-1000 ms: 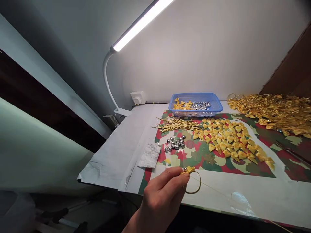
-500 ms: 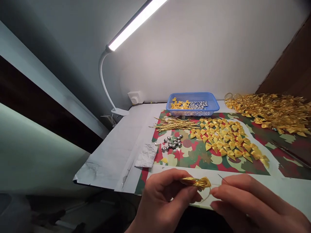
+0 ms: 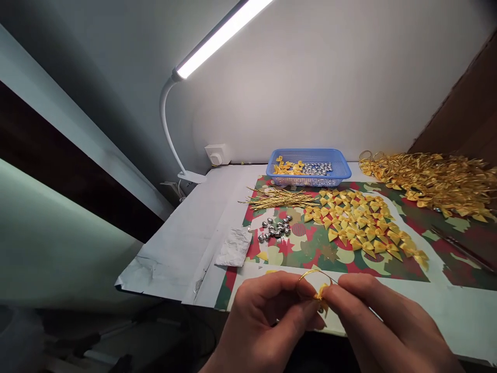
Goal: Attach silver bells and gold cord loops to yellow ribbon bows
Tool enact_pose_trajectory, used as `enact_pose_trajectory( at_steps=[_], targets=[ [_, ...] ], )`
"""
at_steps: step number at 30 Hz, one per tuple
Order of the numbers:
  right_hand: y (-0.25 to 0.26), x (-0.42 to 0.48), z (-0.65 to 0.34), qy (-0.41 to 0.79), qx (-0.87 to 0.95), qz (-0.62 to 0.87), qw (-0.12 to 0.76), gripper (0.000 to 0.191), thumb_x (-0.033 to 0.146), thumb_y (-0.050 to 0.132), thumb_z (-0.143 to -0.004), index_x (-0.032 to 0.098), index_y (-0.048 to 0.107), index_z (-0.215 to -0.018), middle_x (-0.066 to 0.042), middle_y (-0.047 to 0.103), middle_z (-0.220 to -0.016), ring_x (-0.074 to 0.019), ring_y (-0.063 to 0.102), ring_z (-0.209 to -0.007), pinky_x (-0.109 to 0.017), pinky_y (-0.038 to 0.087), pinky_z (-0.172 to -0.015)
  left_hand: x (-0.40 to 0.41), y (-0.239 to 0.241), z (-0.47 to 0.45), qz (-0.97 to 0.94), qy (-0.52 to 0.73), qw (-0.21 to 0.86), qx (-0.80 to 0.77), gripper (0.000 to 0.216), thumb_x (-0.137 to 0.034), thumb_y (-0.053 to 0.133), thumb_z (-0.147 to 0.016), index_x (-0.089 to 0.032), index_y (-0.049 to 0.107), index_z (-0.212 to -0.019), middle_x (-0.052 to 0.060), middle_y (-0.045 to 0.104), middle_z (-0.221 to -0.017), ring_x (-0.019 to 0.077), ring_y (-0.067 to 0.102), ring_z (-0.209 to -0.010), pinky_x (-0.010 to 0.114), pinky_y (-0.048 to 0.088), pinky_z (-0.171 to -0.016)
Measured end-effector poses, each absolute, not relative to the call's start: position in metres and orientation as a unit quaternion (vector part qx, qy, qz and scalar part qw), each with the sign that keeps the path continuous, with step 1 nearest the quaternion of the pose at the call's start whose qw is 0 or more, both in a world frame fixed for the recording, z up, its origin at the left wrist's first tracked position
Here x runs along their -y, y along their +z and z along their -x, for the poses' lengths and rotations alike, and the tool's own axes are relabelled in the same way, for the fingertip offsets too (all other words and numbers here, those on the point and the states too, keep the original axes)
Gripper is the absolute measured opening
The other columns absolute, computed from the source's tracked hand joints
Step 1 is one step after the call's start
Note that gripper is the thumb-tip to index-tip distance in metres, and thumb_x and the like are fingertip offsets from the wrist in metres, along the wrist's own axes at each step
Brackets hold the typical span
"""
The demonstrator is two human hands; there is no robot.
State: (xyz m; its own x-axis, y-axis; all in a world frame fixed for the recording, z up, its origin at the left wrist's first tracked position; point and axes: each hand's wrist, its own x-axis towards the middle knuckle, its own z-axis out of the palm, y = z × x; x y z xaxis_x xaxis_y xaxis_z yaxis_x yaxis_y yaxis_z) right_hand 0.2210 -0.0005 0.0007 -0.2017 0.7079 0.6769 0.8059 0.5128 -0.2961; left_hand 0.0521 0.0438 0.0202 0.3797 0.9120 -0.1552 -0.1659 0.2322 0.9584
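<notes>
My left hand [image 3: 264,321] and my right hand [image 3: 384,326] meet at the table's near edge, both pinched on one small gold bow with a gold cord loop [image 3: 319,289] held between the fingertips. The loop arcs up above the fingers. Beyond the hands lie a spread of yellow ribbon bows [image 3: 361,223], a cluster of silver beads [image 3: 276,229] and a bundle of gold cords [image 3: 281,199] on patterned paper [image 3: 310,254].
A blue basket [image 3: 341,173] with bows and silver beads stands at the back. A large heap of finished gold bows [image 3: 435,178] fills the back right. A crumpled white paper [image 3: 234,247] lies left. A clamped desk lamp [image 3: 202,52] arches over the table; a wall socket [image 3: 216,154] sits behind.
My right hand came in from the right and closed on the bow held by my left hand. The cord loop turned from hanging below the fingers to standing above them.
</notes>
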Motion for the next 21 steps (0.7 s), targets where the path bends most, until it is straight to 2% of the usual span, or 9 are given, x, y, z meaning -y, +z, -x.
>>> enact_pose_trajectory(
  at_steps=[3, 6, 9, 11, 13, 17, 21],
  targets=[
    [-0.004, -0.003, -0.220, -0.047, 0.776, 0.482, 0.405, 0.019, 0.010, 0.040, -0.100, 0.020, 0.053, -0.109, -0.005, 0.063, -0.080, -0.0176, 0.065, -0.070, -0.027, 0.049, -0.063, -0.046, 0.018, -0.050, -0.515, 0.384, 0.668, -0.375, 0.004, -0.014, 0.077, -0.080, -0.019, 0.078, -0.079, 0.000, 0.072, -0.072, 0.0122, 0.069, -0.064, 0.018, 0.058, -0.065],
    [-0.011, -0.004, -0.221, 0.027, 0.763, 0.495, 0.416, 0.023, 0.005, 0.042, -0.096, 0.021, 0.054, -0.107, -0.004, 0.059, -0.083, -0.0138, 0.058, -0.064, -0.024, 0.049, -0.059, -0.049, 0.014, -0.046, -0.565, 0.376, 0.647, -0.349, 0.008, -0.013, 0.072, -0.084, -0.019, 0.077, -0.081, 0.001, 0.072, -0.073, 0.0146, 0.069, -0.067, 0.023, 0.058, -0.066],
    [-0.013, -0.002, -0.227, 0.098, 0.729, 0.509, 0.448, 0.021, 0.009, 0.045, -0.097, 0.025, 0.055, -0.107, -0.002, 0.058, -0.087, -0.0121, 0.062, -0.069, -0.020, 0.051, -0.062, -0.050, 0.011, -0.044, -0.583, 0.384, 0.636, -0.328, 0.011, -0.013, 0.069, -0.087, -0.020, 0.077, -0.083, 0.002, 0.072, -0.075, 0.0157, 0.069, -0.068, 0.025, 0.058, -0.066],
    [-0.013, -0.002, -0.232, 0.100, 0.704, 0.524, 0.469, 0.016, 0.016, 0.050, -0.098, 0.026, 0.057, -0.107, -0.002, 0.060, -0.092, -0.0128, 0.065, -0.077, -0.018, 0.053, -0.063, -0.050, 0.010, -0.043, -0.579, 0.396, 0.638, -0.318, 0.012, -0.011, 0.068, -0.087, -0.020, 0.076, -0.084, 0.002, 0.071, -0.076, 0.0156, 0.069, -0.068, 0.025, 0.058, -0.066],
    [-0.011, -0.001, -0.237, 0.093, 0.703, 0.532, 0.463, 0.011, 0.021, 0.054, -0.096, 0.026, 0.058, -0.106, -0.001, 0.061, -0.092, -0.0133, 0.065, -0.075, -0.018, 0.053, -0.060, -0.050, 0.009, -0.044, -0.577, 0.401, 0.640, -0.310, 0.012, -0.010, 0.068, -0.087, -0.020, 0.076, -0.084, 0.002, 0.071, -0.078, 0.0156, 0.070, -0.069, 0.025, 0.059, -0.067],
    [-0.010, -0.002, -0.237, 0.125, 0.736, 0.502, 0.438, 0.024, 0.015, 0.057, -0.094, 0.022, 0.054, -0.116, -0.001, 0.060, -0.094, -0.0086, 0.062, -0.059, -0.017, 0.053, -0.055, -0.050, 0.011, -0.044, -0.588, 0.391, 0.634, -0.314, 0.011, -0.011, 0.067, -0.087, -0.019, 0.075, -0.086, 0.002, 0.070, -0.078, 0.0153, 0.069, -0.070, 0.025, 0.059, -0.068],
    [-0.012, -0.003, -0.230, 0.131, 0.744, 0.477, 0.448, 0.019, 0.010, 0.051, -0.096, 0.023, 0.055, -0.109, -0.002, 0.059, -0.093, -0.0097, 0.064, -0.069, -0.017, 0.053, -0.062, -0.051, 0.014, -0.043, -0.591, 0.372, 0.639, -0.323, 0.018, -0.004, 0.064, -0.086, -0.019, 0.074, -0.085, 0.001, 0.069, -0.079, 0.0145, 0.069, -0.070, 0.023, 0.058, -0.069]
  ],
)
